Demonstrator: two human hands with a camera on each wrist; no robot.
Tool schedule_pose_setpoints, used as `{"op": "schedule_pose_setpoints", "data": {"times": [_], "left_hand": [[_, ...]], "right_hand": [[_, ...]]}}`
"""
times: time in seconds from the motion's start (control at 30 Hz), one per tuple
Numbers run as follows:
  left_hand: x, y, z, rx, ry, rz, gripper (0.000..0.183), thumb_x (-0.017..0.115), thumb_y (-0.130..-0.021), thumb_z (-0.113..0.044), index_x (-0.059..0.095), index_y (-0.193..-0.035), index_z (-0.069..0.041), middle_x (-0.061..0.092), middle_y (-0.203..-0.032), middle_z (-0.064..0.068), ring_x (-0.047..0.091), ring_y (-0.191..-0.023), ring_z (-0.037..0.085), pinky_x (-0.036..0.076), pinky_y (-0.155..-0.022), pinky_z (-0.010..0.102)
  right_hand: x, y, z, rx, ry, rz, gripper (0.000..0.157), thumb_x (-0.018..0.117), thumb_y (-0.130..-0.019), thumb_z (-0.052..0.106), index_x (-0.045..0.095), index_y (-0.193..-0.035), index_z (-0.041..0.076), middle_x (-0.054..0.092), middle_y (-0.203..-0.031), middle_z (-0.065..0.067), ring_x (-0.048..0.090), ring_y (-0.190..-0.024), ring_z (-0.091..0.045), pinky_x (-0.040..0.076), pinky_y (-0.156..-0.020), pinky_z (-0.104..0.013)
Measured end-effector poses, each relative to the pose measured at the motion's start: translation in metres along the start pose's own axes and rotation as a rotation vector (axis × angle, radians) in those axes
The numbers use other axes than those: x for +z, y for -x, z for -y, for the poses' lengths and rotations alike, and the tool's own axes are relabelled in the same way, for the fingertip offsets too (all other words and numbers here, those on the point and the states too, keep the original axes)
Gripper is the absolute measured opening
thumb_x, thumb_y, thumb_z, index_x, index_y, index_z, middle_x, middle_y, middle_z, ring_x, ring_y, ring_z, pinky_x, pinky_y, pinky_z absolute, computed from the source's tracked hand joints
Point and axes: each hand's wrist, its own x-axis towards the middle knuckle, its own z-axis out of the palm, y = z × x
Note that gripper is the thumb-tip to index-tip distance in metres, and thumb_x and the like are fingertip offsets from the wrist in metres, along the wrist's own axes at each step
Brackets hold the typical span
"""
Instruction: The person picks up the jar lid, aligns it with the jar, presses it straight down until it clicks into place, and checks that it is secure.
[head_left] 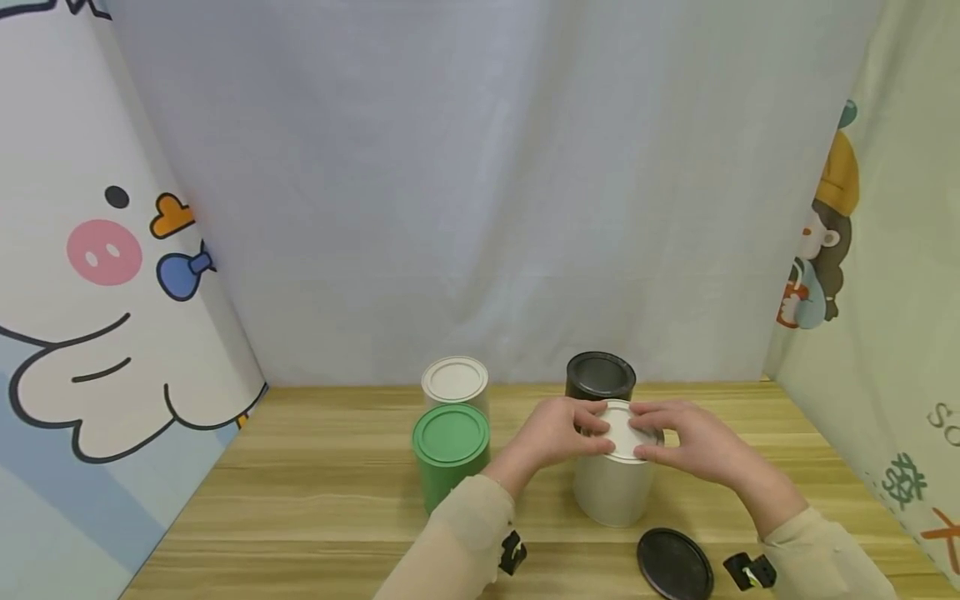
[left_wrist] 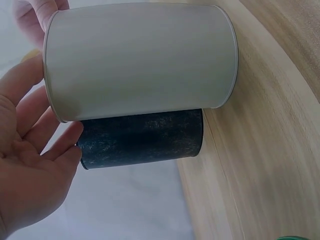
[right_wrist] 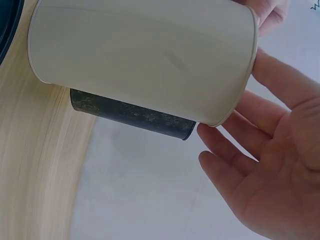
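Observation:
A white canister (head_left: 612,492) stands upright on the table with a white lid (head_left: 621,432) on top. My left hand (head_left: 564,429) touches the lid's left side, fingertips on its top and rim. From the right, my right hand (head_left: 693,440) touches the same lid, its fingers fairly straight and the thumb near the front edge. In the left wrist view, the left hand (left_wrist: 37,145) is at the top rim of the canister (left_wrist: 142,60). In the right wrist view, the right hand (right_wrist: 272,150) meets the rim from the other side. Fingers hide parts of the lid.
Right behind the white canister stands a black canister (head_left: 601,375). To the left are a green canister (head_left: 451,450) and another white one (head_left: 455,380) behind it. A round black lid (head_left: 675,564) lies near the table's front. A grey curtain (head_left: 480,200) hangs behind.

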Motion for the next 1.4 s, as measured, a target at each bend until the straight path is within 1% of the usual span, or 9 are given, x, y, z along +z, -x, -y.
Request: {"op": "schedule_pose_setpoints", "data": {"times": [0.17,0.4,0.67,0.77,0.97,1.1,1.2,1.3,1.4], "left_hand": [[-0.001,0.000,0.000,0.000,-0.028,0.006,0.031,0.080,-0.086,-0.029,0.077,-0.111,-0.012,0.060,-0.136,-0.005,0.053,-0.126,0.012,0.044,-0.097,0.018],[-0.001,0.000,-0.001,-0.007,-0.034,0.017,0.031,0.080,-0.085,-0.029,0.077,-0.111,-0.012,0.060,-0.136,-0.005,0.053,-0.127,0.013,0.044,-0.097,0.019],[-0.001,0.000,-0.002,0.014,-0.073,0.026,0.032,0.079,-0.086,-0.030,0.077,-0.112,-0.012,0.059,-0.137,-0.005,0.054,-0.126,0.012,0.044,-0.097,0.018],[0.000,0.000,-0.001,0.020,-0.067,0.020,0.031,0.079,-0.087,-0.030,0.077,-0.112,-0.012,0.059,-0.137,-0.005,0.054,-0.126,0.012,0.045,-0.096,0.017],[0.003,0.003,0.000,0.023,-0.021,-0.006,0.030,0.078,-0.087,-0.028,0.077,-0.112,-0.011,0.059,-0.137,-0.003,0.054,-0.126,0.013,0.045,-0.095,0.017],[0.005,0.005,0.001,0.029,0.003,-0.025,0.031,0.078,-0.088,-0.027,0.076,-0.113,-0.010,0.058,-0.138,-0.002,0.053,-0.127,0.013,0.045,-0.095,0.018],[0.006,0.005,0.002,0.041,0.000,-0.033,0.032,0.076,-0.089,-0.027,0.075,-0.116,-0.010,0.058,-0.139,-0.001,0.053,-0.127,0.014,0.046,-0.095,0.018],[0.006,0.006,0.003,0.084,-0.064,-0.048,0.031,0.074,-0.091,-0.027,0.075,-0.117,-0.009,0.058,-0.138,0.001,0.054,-0.126,0.016,0.046,-0.097,0.021],[0.007,0.008,0.002,0.140,-0.179,-0.073,0.030,0.072,-0.093,-0.028,0.075,-0.116,-0.010,0.060,-0.136,0.002,0.057,-0.124,0.017,0.045,-0.100,0.024]], "right_hand": [[0.000,0.000,0.001,0.001,0.000,0.003,0.038,0.077,-0.087,0.024,0.072,-0.115,-0.001,0.061,-0.131,-0.020,0.055,-0.118,-0.044,0.047,-0.093,-0.059],[0.001,0.001,0.002,0.005,0.000,0.013,0.040,0.077,-0.088,0.026,0.072,-0.116,-0.001,0.061,-0.131,-0.021,0.055,-0.119,-0.044,0.046,-0.093,-0.059],[0.001,-0.001,0.003,-0.006,0.008,0.011,0.038,0.078,-0.087,0.025,0.072,-0.114,-0.002,0.061,-0.130,-0.021,0.055,-0.118,-0.045,0.046,-0.094,-0.059],[0.001,0.000,0.003,0.003,-0.007,0.015,0.039,0.077,-0.088,0.024,0.071,-0.115,-0.003,0.060,-0.131,-0.022,0.054,-0.119,-0.045,0.046,-0.094,-0.059],[0.003,0.003,0.001,0.019,-0.045,0.010,0.041,0.075,-0.089,0.025,0.070,-0.118,-0.003,0.059,-0.133,-0.022,0.053,-0.122,-0.045,0.046,-0.094,-0.059],[0.004,0.004,-0.001,-0.002,-0.056,-0.012,0.043,0.074,-0.090,0.025,0.069,-0.120,-0.004,0.058,-0.134,-0.022,0.053,-0.122,-0.045,0.046,-0.094,-0.059],[0.007,0.005,-0.004,-0.026,-0.057,-0.036,0.042,0.074,-0.090,0.024,0.069,-0.121,-0.003,0.058,-0.134,-0.021,0.053,-0.122,-0.045,0.047,-0.093,-0.059],[0.012,0.008,-0.007,-0.039,-0.051,-0.072,0.040,0.073,-0.091,0.022,0.069,-0.122,-0.002,0.059,-0.135,-0.020,0.054,-0.122,-0.044,0.046,-0.094,-0.059],[0.016,0.010,-0.009,-0.040,-0.044,-0.120,0.037,0.074,-0.090,0.020,0.070,-0.122,0.001,0.060,-0.134,-0.018,0.054,-0.120,-0.043,0.045,-0.094,-0.061]]}}
